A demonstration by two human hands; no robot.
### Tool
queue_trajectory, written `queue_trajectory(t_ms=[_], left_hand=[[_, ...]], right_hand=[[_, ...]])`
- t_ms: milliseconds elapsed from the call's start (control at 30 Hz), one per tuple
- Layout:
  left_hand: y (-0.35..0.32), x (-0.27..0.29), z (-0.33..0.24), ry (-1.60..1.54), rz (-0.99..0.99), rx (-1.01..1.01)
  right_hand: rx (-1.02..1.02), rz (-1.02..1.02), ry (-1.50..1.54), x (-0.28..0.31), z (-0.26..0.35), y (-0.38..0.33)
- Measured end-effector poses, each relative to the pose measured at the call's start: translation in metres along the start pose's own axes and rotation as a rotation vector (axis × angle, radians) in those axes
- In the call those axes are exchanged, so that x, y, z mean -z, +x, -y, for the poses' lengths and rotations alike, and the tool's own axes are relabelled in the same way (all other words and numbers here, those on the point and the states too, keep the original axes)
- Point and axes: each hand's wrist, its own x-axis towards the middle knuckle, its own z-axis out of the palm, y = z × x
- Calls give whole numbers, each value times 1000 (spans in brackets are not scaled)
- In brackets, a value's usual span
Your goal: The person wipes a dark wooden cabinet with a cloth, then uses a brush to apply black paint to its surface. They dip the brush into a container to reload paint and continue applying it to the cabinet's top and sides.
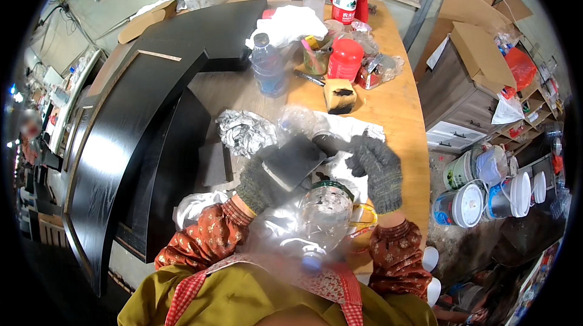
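Note:
My left hand (254, 181), in a dark grey knit glove, grips a flat black square pad (294, 161) with a pale edge, tilted over the cluttered table. My right hand (378, 171), gloved the same way, hovers to the right with its fingers curled inward; whether something small is in them is hidden. Between the hands stands a dark round container (328, 141), partly covered. Just below lies a clear plastic bottle (326, 213) with a cut-open end and a blue cap toward me. Beside my left hand a dark square block (215, 164) rests on the table.
Large glossy black curved panels (130, 119) fill the left. Crumpled grey cloth (245, 131), a yellow sponge (340, 96) with black stains, a red jar (345, 60) and a blue-tinted bottle (268, 68) stand farther back on the wooden table (404, 144). Buckets (460, 205) stand on the floor at right.

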Motion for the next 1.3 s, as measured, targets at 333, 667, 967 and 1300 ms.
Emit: queue_trajectory(t_ms=[333,667,967,1300], left_hand=[[-5,17,-7,636,-201,-412],[-10,29,9,644,-295,-426],[-23,25,41,734,-262,-397],[-25,27,42,853,-255,-316]], right_hand=[[194,-35,-12,-10,5,-12],[783,245,-903,0,20,-31],[385,270,-239,-15,33,-19],[215,242,-9,-20,10,12]])
